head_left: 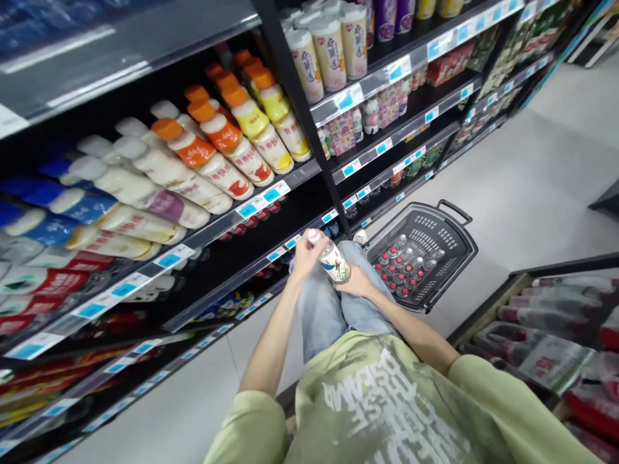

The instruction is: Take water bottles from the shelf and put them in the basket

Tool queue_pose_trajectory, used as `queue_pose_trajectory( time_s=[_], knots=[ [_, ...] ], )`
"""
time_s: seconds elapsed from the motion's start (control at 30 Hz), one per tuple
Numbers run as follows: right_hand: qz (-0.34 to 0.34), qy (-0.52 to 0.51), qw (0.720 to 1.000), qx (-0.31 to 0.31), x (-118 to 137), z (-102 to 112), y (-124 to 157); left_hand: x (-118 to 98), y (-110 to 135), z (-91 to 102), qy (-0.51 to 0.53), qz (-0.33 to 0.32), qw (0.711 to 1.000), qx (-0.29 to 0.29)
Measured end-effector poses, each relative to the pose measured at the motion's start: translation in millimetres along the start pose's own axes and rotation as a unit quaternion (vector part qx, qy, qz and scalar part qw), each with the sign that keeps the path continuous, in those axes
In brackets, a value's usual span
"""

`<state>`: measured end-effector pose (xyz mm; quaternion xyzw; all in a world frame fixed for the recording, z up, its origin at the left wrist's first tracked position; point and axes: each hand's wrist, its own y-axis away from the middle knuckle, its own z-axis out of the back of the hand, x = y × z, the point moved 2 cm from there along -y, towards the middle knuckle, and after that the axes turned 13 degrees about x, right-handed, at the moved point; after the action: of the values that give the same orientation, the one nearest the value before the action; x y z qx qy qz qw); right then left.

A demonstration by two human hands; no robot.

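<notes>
A small bottle [334, 263] with a pinkish-white cap and a colourfully patterned label is held tilted over my knees, between both hands. My left hand [304, 256] is closed around its capped upper end. Near the base, my right hand [356, 282] is wrapped round the body, its fingers partly hidden behind the bottle. Just beyond my knees on the right, a dark grey shopping basket [461, 248] stands on the floor. Inside it are several clear bottles with red caps [399, 274], standing upright, with a few pale-topped ones among them.
Shelves on the left carry rows of drink bottles with orange caps [227, 151] and blue caps [53, 200]. Further along are tall beige cans [329, 55]. A shelf edge [271, 258] runs close to my left hand. Packed bottles [546, 316] fill a low display at the right.
</notes>
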<state>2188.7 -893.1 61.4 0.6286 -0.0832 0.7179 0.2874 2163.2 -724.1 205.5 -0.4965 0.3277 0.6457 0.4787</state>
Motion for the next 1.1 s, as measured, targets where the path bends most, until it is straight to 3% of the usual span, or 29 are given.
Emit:
queue_pose_trajectory(
  time_s=[0.07, 0.13, 0.27, 0.63, 1.1],
  knots=[
    [-0.018, 0.021, 0.999, 0.028, 1.6, 1.6, 0.0, 30.7, -8.8, -15.9, 0.154, 0.069, 0.985, -0.042],
    [-0.044, 0.058, 0.996, 0.05, 3.0, 2.9, 1.4, 53.2, -11.0, -27.8, 0.28, 0.122, 0.948, -0.084],
    [-0.062, 0.138, 0.987, 0.062, 2.8, 6.5, 3.3, 72.1, -4.8, -35.5, 0.399, 0.15, 0.894, -0.134],
    [-0.042, 0.235, 0.968, 0.074, -4.5, 0.8, -0.3, 82.0, 2.4, -28.3, 0.416, 0.145, 0.88, -0.176],
    [-0.032, 0.249, 0.965, 0.079, -5.2, 3.5, 0.1, 93.1, 5.7, -31.8, 0.457, 0.122, 0.865, -0.165]
  ],
)
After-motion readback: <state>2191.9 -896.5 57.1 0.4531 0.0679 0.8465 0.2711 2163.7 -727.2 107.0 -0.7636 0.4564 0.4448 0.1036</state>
